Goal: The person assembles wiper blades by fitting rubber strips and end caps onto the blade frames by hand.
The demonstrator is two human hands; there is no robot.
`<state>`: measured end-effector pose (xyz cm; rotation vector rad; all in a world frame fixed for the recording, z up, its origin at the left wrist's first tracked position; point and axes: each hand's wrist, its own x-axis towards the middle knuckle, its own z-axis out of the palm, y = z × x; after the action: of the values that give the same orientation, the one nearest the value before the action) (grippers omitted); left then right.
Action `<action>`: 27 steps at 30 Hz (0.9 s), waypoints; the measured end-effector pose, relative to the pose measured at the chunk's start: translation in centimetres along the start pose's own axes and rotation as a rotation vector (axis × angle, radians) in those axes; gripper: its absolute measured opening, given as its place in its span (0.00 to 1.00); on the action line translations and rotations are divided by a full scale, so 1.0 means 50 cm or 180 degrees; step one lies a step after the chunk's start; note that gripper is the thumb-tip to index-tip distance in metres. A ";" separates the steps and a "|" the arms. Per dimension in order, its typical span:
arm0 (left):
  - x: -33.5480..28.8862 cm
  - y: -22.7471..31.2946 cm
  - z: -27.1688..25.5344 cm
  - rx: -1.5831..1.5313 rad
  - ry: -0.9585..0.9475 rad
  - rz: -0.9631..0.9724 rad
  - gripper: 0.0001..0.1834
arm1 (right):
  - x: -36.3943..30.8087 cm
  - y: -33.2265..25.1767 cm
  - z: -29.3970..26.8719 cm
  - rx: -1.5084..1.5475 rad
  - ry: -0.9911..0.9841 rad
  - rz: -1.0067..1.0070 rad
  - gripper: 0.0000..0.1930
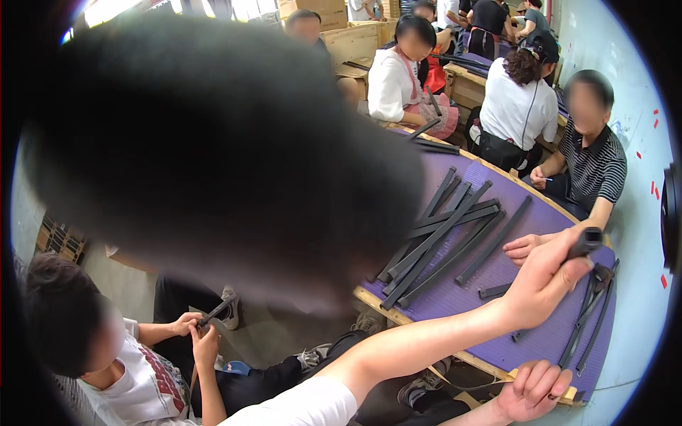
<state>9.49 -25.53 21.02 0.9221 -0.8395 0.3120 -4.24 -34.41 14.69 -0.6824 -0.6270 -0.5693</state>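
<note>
My left hand (pixel 547 280) reaches over the purple-covered table (pixel 547 341), closed round a black strip (pixel 585 243). Only the blunt end of that strip shows above the fingers. Lower down, by the table's near edge, my right hand (pixel 533 392) has its fingers curled in. What it holds, if anything, is hidden. A loose pile of long black strips (pixel 447 241) lies beyond my left forearm. More thin black strips (pixel 588 319) lie to the right of my left hand.
A large dark blurred shape (pixel 213 156) hides much of the left side. A person in a striped shirt (pixel 597 167) sits across the table, a hand (pixel 522 247) near mine. At lower left another person (pixel 135 376) handles a black piece (pixel 217 310). A pale wall (pixel 639 341) stands at right.
</note>
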 end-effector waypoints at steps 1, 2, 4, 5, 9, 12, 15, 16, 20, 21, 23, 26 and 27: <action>0.009 0.058 0.000 -0.0044 -0.0083 0.0075 0.13 | 0.001 -0.007 -0.011 -0.0045 -0.0221 0.0011 0.06; 0.012 0.110 -0.007 0.0069 -0.0336 0.0025 0.14 | 0.004 -0.007 -0.010 -0.0053 -0.0232 -0.0018 0.06; 0.007 0.174 -0.018 -0.0024 -0.0603 -0.0144 0.19 | 0.011 -0.017 -0.005 0.0136 0.0160 0.0125 0.08; 0.002 0.203 -0.022 -0.0187 -0.0601 -0.0272 0.22 | 0.014 -0.022 -0.007 0.0168 0.0161 0.0210 0.07; -0.063 0.261 -0.053 -0.0762 -0.0905 -0.1001 0.24 | 0.013 -0.025 -0.015 0.0126 0.0731 0.0125 0.08; -0.118 0.244 -0.057 -0.0742 -0.0518 -0.1716 0.24 | 0.008 -0.018 -0.029 0.0059 0.0671 0.0268 0.06; -0.180 0.166 -0.088 -0.0776 -0.0084 -0.2010 0.28 | 0.003 0.024 -0.024 -0.0330 0.0967 0.0507 0.07; -0.202 0.147 -0.102 -0.0563 0.0038 -0.1968 0.31 | 0.002 0.044 -0.028 -0.0516 0.1028 0.0699 0.08; -0.292 0.082 -0.163 -0.0214 0.0183 -0.1964 0.34 | -0.016 0.136 -0.015 -0.1038 0.1298 0.1518 0.06; -0.308 0.071 -0.175 -0.0072 0.0228 -0.2110 0.34 | -0.026 0.148 -0.019 -0.0977 0.1301 0.1664 0.07; -0.334 0.046 -0.197 0.0008 0.0369 -0.2266 0.33 | -0.036 0.177 -0.018 -0.1021 0.1348 0.1823 0.07; -0.348 0.027 -0.213 0.0466 0.0357 -0.2190 0.30 | -0.051 0.205 -0.022 -0.1151 0.1408 0.2023 0.08; -0.349 0.023 -0.217 0.0529 0.0319 -0.2123 0.30 | -0.053 0.213 -0.021 -0.1191 0.1521 0.2011 0.08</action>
<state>2.92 -14.33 5.06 1.2735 -0.3804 -0.1548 1.33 -27.61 8.06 -0.9996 0.1595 -0.2357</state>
